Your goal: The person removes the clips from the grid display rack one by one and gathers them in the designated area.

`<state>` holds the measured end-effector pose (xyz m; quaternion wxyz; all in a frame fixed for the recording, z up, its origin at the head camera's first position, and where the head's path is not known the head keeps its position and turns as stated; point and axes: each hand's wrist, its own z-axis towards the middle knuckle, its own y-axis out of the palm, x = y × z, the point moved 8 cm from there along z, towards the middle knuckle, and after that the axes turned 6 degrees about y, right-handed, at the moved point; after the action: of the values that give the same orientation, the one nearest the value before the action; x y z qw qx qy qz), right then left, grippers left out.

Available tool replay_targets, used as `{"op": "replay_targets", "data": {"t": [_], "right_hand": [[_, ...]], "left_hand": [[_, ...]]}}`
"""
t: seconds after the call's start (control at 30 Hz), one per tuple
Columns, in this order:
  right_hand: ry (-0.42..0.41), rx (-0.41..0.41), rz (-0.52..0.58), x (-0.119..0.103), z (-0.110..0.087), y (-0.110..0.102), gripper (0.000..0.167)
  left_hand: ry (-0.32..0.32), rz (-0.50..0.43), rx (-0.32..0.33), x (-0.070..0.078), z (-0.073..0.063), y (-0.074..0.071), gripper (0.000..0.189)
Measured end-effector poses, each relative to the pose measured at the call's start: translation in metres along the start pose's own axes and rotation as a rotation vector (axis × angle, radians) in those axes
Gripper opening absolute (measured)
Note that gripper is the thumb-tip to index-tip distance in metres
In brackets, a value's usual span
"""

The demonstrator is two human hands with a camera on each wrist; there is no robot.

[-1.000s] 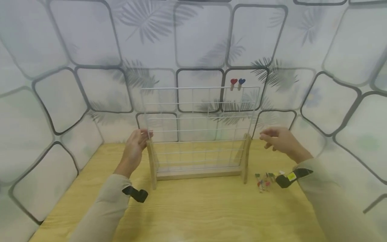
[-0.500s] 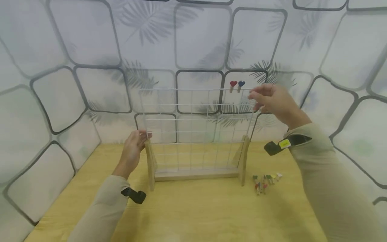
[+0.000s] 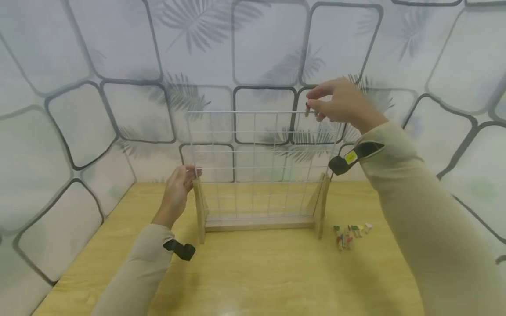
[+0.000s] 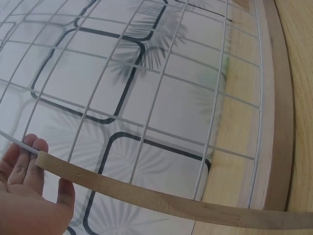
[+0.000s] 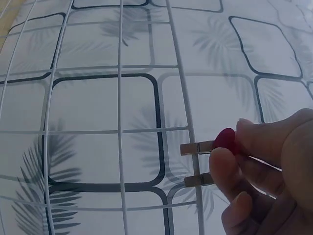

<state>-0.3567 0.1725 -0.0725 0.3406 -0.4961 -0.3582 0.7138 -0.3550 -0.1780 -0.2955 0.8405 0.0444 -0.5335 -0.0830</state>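
Note:
A white wire grid rack (image 3: pixel 253 169) in a wooden stand (image 3: pixel 261 226) stands upright on the table. At its left side, my left hand (image 3: pixel 176 188) rests its fairly straight fingers on the side wire, near the top of the wooden post (image 4: pixel 122 191). Along the top wire, my right hand (image 3: pixel 341 103) pinches the heart end of a red heart clothespin (image 5: pixel 225 140) between thumb and index finger. The pin's wooden jaws are clipped over the wire. Beside it sits a second clothespin (image 5: pixel 198 180), its heart end hidden behind my fingers.
Several small clothespins (image 3: pixel 344 241) with coloured tops lie in a loose group on the wooden table (image 3: pixel 253 272), right of the stand. Patterned fabric (image 3: pixel 269 52) forms walls behind the rack and at both sides.
My right hand has risen from beside the rack and moved left to the top wire, where it now grips the red heart clothespin. The left hand has kept its place.

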Motion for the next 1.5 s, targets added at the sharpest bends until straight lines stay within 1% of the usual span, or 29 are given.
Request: {"op": "replay_targets", "data": {"t": [0.07,0.13,0.27,0.3,0.37,0.47,0.53,0.57,0.63,0.7,0.77,0.87,0.97,1.03,1.13,1.33,1.4,1.5], "right_hand": [[-0.013,-0.003,-0.062,-0.004,0.003,0.001,0.039],[-0.017,0.001,-0.101,-0.006,0.005,0.002,0.035],[-0.014,0.046,-0.142,-0.006,0.008,0.003,0.025],[-0.007,0.058,-0.138,-0.005,0.009,0.004,0.022],[-0.013,0.116,-0.131,-0.006,0.009,0.003,0.019],[-0.028,0.201,-0.067,-0.011,0.007,-0.004,0.020],[-0.030,0.205,0.003,-0.013,0.004,-0.006,0.023],[-0.028,0.188,0.041,-0.013,0.002,-0.006,0.025],[-0.015,0.121,0.091,-0.011,-0.004,-0.003,0.029],[0.005,0.038,0.118,-0.006,-0.010,0.002,0.034],[0.014,-0.028,0.134,0.001,-0.016,0.007,0.036],[0.026,-0.095,0.171,0.018,-0.024,0.016,0.038],[0.027,-0.127,0.197,0.038,-0.029,0.026,0.038],[0.045,-0.150,0.222,0.053,-0.033,0.034,0.037],[0.078,-0.183,0.229,0.077,-0.041,0.047,0.036],[0.104,-0.248,0.228,0.135,-0.064,0.078,0.040],[0.120,-0.273,0.261,0.157,-0.072,0.091,0.040],[0.176,-0.313,0.319,0.195,-0.085,0.111,0.041]], "left_hand": [[0.006,0.000,0.003,0.000,0.001,0.000,0.040],[0.011,0.003,0.003,0.000,0.002,0.000,0.040],[0.006,-0.011,0.008,-0.002,0.002,-0.001,0.039],[0.001,-0.012,0.010,-0.003,0.002,-0.001,0.038],[-0.010,-0.010,0.016,-0.006,0.001,-0.003,0.038],[-0.015,0.001,0.017,-0.005,0.002,-0.003,0.038],[-0.012,0.003,0.014,-0.005,0.001,-0.002,0.038],[-0.010,0.001,0.013,-0.005,0.001,-0.002,0.038],[0.000,0.001,0.009,-0.005,0.001,-0.001,0.038],[0.007,0.005,0.010,-0.004,0.002,-0.001,0.038],[0.013,0.008,0.011,-0.004,0.002,-0.001,0.039],[0.013,0.009,0.016,-0.003,0.003,-0.002,0.040],[0.013,0.010,0.015,-0.002,0.003,-0.002,0.040],[0.014,0.008,0.013,-0.001,0.002,-0.002,0.038],[0.013,0.014,0.012,0.000,0.002,-0.002,0.037],[0.003,0.027,0.011,0.000,0.002,-0.001,0.037],[0.003,0.029,0.011,0.000,0.002,0.000,0.039],[0.002,0.032,0.012,-0.001,0.001,0.000,0.042]]}}
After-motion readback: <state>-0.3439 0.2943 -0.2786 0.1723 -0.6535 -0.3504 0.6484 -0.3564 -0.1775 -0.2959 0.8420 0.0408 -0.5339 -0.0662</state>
